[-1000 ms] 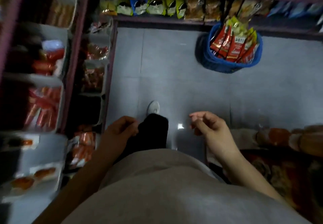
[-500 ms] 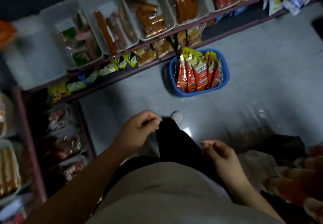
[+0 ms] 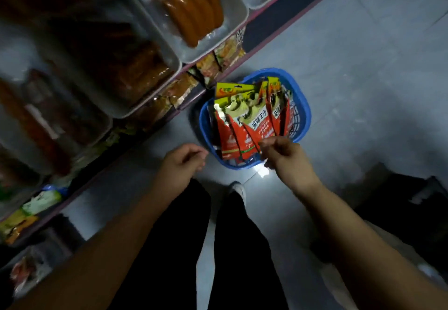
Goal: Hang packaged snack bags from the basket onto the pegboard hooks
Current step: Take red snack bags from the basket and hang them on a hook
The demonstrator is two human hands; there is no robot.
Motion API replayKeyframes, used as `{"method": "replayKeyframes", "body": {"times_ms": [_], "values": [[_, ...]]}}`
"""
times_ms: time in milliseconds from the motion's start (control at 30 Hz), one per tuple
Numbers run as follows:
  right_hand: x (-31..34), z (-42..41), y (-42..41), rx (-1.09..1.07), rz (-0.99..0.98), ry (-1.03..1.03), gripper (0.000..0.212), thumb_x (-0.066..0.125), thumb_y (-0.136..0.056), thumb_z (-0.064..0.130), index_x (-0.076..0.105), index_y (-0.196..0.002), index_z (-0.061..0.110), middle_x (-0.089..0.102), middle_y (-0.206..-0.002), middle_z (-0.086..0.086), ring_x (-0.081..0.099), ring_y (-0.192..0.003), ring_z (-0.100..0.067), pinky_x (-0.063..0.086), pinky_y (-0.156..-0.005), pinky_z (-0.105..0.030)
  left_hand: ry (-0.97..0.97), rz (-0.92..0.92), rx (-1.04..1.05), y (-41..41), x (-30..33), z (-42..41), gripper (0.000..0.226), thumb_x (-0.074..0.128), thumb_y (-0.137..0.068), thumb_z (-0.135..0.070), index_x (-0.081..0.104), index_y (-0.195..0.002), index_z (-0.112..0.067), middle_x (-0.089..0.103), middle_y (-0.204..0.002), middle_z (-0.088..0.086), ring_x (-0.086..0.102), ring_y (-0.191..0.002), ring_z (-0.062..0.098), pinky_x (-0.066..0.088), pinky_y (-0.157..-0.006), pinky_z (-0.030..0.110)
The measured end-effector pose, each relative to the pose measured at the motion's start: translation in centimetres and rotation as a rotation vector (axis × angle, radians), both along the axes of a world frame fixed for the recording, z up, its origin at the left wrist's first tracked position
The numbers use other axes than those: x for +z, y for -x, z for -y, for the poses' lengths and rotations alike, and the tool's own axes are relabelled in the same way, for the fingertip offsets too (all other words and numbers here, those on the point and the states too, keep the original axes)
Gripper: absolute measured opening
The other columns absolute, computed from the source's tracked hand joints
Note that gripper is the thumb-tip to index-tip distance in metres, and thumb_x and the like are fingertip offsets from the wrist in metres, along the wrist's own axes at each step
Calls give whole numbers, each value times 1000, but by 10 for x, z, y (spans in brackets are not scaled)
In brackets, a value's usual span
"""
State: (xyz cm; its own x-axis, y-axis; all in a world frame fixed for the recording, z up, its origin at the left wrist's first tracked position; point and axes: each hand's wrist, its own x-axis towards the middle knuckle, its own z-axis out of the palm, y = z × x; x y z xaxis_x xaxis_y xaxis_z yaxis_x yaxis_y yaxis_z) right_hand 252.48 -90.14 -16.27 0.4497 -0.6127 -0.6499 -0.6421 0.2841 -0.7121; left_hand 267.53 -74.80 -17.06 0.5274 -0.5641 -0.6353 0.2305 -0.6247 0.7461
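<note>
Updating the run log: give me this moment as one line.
phase: reaching | left hand: empty, beside basket | right hand: over near rim, grip unclear | snack bags: upright in basket

White trays (image 3: 232,31) of packaged sausages (image 3: 194,11) on shelves, grey tiled floor (image 3: 363,72)

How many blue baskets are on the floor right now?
1. The blue basket sits on the floor beside the bottom shelf, just ahead of both hands, with red snack bags standing in it. Others may lie outside the frame.

Left hand (image 3: 182,160) and right hand (image 3: 282,153) outstretched, fingers loosely curled.
</note>
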Motion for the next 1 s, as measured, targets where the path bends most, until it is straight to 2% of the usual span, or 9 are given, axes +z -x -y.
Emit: {"method": "replayKeyframes", "body": {"times_ms": [167, 300, 367, 467, 533, 700, 767, 867, 1000], "values": [[-145, 57, -36, 54, -145, 128, 12, 53, -95, 21, 62, -88, 17, 66, -82, -4, 61, -74, -22, 50, -76, -38, -5, -87, -74, -34, -153, 71, 14, 57, -91, -12, 61, -83, -23, 61, -74, -7, 57, -63, 0, 45, -62, 11], [-242, 83, -37, 46, -202, 264, 18, 57, -93, 22, 63, -108, 15, 69, -103, -8, 63, -80, -19, 49, -68, -31, 21, -58, -122, -33, -254, 105, 12, 66, -86, -16, 56, -91, -21, 66, -85, -14, 61, -82, 4, 45, -78, 25], [-273, 88, -32, 80, -191, 346, 32, 62, -90, 23, 59, -121, 15, 64, -114, -8, 62, -96, -20, 46, -78, -26, 144, -86, -146, -31, -280, 120, 13, 68, -84, -16, 64, -93, -25, 71, -84, -24, 64, -83, -9, 48, -77, 15], [-307, 89, -22, 218, -170, 532, 57, 70, -84, 28, 49, -135, 14, 47, -134, -14, 46, -125, -26, 33, -102, -26, 122, -128, -118, -27, -303, 144, 46, 72, -80, -28, 60, -123, -14, 67, -114, -8, 61, -106, 6, 46, -94, 22], [-322, 89, -22, 260, -145, 552, 75, 73, -80, 33, 37, -144, 18, 33, -148, -14, 30, -138, -27, 24, -111, -29, 87, -115, -44, -29, -316, 156, 44, 72, -81, -26, 59, -119, -8, 66, -108, -4, 61, -102, 10, 45, -89, 21], [-329, 102, -33, 164, -33, 551, 114, 76, -53, 60, 25, -149, 23, 39, -141, -3, 34, -132, -17, 25, -104, -26, 142, -168, 10, -53, -314, 157, 33, 67, -85, -15, 60, -115, -3, 64, -119, 16, 60, -112, 30, 44, -103, 47], [-318, 101, -40, 70, 16, 561, 106, 80, -49, 59, 39, -140, 25, 48, -126, 9, 44, -119, -7, 34, -99, -23, 235, -201, 43, -60, -303, 153, 32, 61, -87, -9, 60, -119, -1, 64, -119, 19, 62, -109, 30, 47, -100, 43], [-301, 104, -44, -25, 206, 445, 57, 89, -59, 31, 58, -106, 28, 72, -96, 15, 66, -90, 1, 51, -76, -17, 359, -288, 146, -61, -281, 141, 27, 51, -92, -7, 63, -116, -3, 70, -106, 12, 68, -90, 21, 56, -76, 27], [-266, 114, -57, -17, 425, 228, 32, 81, -67, 26, 66, -95, 20, 76, -85, -2, 73, -73, -17, 55, -59, -28, 482, -164, 242, -73, -258, 113, 30, 53, -90, -3, 73, -72, -17, 73, -68, -3, 68, -63, 8, 54, -59, 19]]}}
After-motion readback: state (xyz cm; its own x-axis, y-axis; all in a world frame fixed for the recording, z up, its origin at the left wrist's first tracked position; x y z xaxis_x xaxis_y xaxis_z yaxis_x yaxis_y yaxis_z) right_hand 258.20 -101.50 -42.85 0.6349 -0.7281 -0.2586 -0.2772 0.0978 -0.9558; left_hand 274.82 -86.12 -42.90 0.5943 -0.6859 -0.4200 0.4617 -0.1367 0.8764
